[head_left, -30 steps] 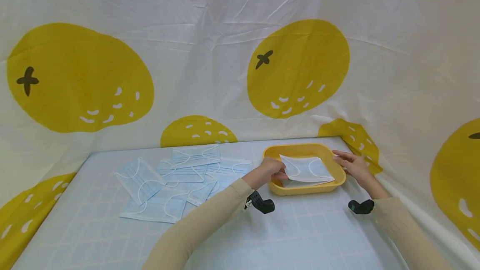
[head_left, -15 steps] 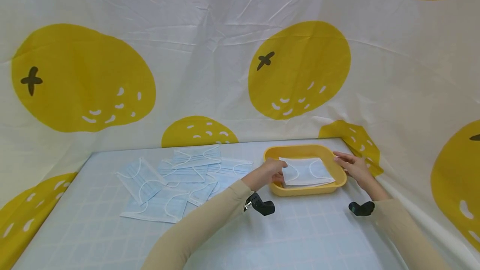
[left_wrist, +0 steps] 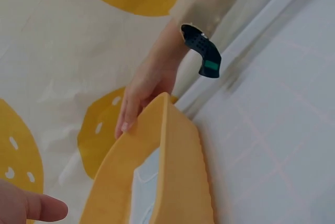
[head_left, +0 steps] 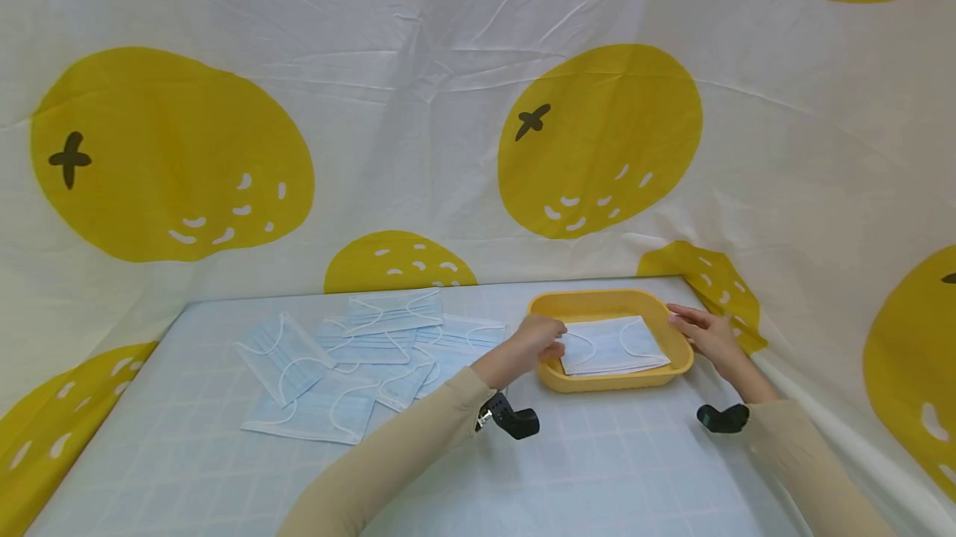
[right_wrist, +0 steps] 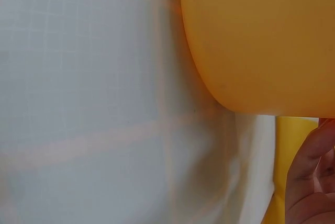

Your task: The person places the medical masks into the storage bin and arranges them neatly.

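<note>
A yellow plastic tray (head_left: 578, 383) stands at the back right of the table. Pale blue face masks (head_left: 616, 346) lie stacked flat inside it, their white ear loops on top. My left hand (head_left: 534, 342) is over the tray's left end, beside the stack and holding nothing. In the left wrist view its thumb (left_wrist: 47, 207) sticks out straight, apart from the tray wall. My right hand (head_left: 709, 338) touches the tray's right end from outside with extended fingers. In the right wrist view that hand (right_wrist: 314, 182) shows only partly, against the tray's end wall (right_wrist: 261, 41).
Several loose face masks (head_left: 317, 404) lie spread and overlapping on the left of the table (head_left: 597, 471), which has a pale checked cover. A white cloth with yellow fruit shapes (head_left: 448, 147) hangs behind and at the sides. Each wrist wears a black camera mount (head_left: 723, 418).
My left hand lowered a mask flat onto the stack in the tray, let go of it and drew slightly left. My right hand stayed at the tray's right end.
</note>
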### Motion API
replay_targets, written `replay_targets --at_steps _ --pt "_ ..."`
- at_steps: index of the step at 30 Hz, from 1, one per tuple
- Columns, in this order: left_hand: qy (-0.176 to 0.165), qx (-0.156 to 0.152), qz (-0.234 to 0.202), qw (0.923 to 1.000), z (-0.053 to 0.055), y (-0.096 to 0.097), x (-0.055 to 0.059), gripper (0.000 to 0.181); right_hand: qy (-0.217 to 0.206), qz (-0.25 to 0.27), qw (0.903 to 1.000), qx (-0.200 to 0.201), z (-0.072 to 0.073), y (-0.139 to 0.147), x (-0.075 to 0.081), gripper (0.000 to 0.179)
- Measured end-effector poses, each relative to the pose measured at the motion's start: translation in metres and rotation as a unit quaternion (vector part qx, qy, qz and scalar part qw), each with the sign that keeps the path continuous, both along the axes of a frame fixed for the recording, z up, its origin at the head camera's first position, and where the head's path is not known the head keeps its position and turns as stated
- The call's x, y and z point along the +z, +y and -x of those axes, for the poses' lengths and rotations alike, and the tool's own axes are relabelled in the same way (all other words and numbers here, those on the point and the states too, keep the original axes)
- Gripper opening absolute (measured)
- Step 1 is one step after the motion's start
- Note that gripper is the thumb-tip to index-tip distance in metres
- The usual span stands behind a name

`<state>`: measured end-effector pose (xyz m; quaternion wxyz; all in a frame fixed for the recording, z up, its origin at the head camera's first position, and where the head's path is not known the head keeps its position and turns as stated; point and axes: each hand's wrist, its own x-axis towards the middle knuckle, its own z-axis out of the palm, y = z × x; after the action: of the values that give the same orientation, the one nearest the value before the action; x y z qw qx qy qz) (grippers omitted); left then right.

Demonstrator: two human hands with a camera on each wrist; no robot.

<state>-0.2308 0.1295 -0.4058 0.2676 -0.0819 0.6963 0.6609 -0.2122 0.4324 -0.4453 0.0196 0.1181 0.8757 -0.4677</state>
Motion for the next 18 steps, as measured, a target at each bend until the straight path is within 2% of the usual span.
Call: replay_targets --at_steps 8,18 --pt "-0.002 -0.022 -0.040 0.9990 -0.003 -0.013 0.001 0.036 0.001 -0.002 0.9998 -0.021 0.001 0.002 -0.003 0.064" --pt "0.017 -0.008 -0.075 0.9970 -0.011 -0.025 -0.002 0.032 -0.002 -0.005 0.9998 -0.020 0.004 0.002 -0.006 0.065"
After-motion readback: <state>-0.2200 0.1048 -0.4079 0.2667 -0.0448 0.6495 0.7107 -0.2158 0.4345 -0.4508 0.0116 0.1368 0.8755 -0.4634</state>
